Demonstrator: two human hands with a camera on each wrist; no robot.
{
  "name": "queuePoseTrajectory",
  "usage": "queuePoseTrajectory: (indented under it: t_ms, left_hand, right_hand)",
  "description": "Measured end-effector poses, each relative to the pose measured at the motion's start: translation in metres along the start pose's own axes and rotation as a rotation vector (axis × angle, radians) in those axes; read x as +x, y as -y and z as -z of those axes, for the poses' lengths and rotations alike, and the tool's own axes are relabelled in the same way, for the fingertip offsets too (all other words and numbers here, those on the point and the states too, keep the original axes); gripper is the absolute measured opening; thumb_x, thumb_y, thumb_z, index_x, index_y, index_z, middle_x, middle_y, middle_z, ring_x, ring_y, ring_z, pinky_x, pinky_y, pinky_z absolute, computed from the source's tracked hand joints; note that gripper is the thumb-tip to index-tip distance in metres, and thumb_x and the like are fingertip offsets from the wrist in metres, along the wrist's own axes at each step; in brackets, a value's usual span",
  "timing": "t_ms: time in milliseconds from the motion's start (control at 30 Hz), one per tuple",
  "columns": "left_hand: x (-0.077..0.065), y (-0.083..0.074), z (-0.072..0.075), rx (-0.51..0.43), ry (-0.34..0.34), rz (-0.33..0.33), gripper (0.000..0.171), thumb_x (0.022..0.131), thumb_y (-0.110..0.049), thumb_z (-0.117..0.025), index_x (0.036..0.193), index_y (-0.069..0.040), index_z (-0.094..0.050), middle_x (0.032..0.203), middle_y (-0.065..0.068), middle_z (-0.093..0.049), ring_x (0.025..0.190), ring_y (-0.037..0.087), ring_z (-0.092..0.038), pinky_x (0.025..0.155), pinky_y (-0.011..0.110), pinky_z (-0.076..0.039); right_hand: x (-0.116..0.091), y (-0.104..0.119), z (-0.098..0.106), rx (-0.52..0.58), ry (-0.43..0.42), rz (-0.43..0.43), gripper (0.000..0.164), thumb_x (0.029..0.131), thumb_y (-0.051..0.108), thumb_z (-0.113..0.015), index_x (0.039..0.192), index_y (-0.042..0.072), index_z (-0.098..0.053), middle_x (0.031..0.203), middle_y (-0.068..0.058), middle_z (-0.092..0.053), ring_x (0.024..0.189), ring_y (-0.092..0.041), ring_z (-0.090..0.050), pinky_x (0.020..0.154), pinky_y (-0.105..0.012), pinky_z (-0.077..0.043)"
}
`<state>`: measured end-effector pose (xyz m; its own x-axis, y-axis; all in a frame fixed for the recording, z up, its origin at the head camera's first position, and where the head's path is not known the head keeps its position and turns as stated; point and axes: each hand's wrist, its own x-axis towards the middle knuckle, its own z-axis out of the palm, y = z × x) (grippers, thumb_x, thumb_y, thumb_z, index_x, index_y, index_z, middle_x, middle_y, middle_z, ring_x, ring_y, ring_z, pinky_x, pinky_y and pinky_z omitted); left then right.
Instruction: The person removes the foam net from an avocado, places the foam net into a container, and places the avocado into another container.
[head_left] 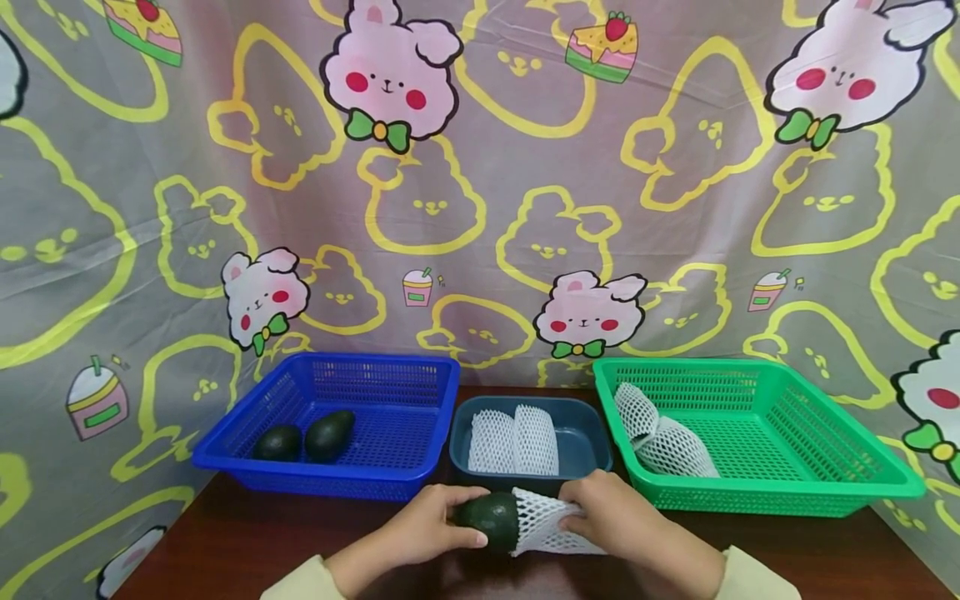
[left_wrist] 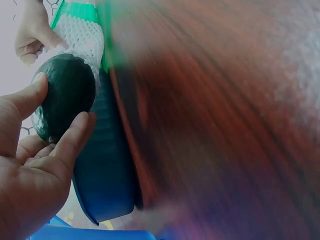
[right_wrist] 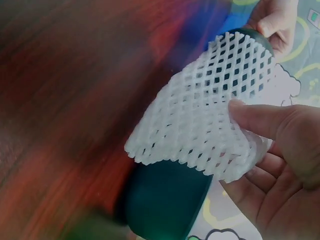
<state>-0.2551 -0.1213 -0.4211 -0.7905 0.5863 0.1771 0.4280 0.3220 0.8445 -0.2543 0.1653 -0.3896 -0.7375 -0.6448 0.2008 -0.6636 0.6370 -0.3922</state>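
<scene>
blue basket held two bare avocados. left grip pinched third avocado in front of tub, one end inside net sleeve; right grip pinched net sleeve. sleeving seemed underway; next move likely called for pulling net sleeve further over.

You can read no words, numbers or brands at your grip or on the printed backdrop beyond it.

Left hand gripping, left thumb opposed to left fingers. Right hand pinching, right thumb on top, right fingers curled under. Hands apart, facing each other; forearms angled inward, cuffs behind wrists.
</scene>
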Motion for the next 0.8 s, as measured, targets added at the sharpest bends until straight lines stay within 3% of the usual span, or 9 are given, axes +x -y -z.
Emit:
queuePoseTrajectory:
  t_ms: [400,800]
  left_hand:
    - [-0.005,0.0,0.009,0.06,-0.036,-0.008,0.05,0.08,-0.016,-0.08,0.125,0.0,-0.062,0.102,0.005,-0.069,0.077,0.004,-0.062,0.069,0.023,-0.051]
    - [-0.009,0.003,0.013,0.046,-0.047,0.018,0.051,0.082,-0.016,-0.079,0.126,0.0,-0.061,0.105,0.007,-0.068,0.077,0.006,-0.063,0.069,0.024,-0.052]
  right_hand:
    - [-0.007,0.003,0.027,-0.031,-0.033,-0.1,0.03,0.082,0.012,-0.076,0.064,0.021,-0.054,0.054,0.014,-0.038,0.051,-0.001,-0.032,0.048,-0.021,-0.032]
    - [0.001,0.008,0.06,-0.102,-0.219,-0.236,0.032,0.082,0.011,-0.075,0.061,0.017,-0.051,0.051,0.008,-0.027,0.048,-0.006,-0.024,0.046,-0.023,-0.025]
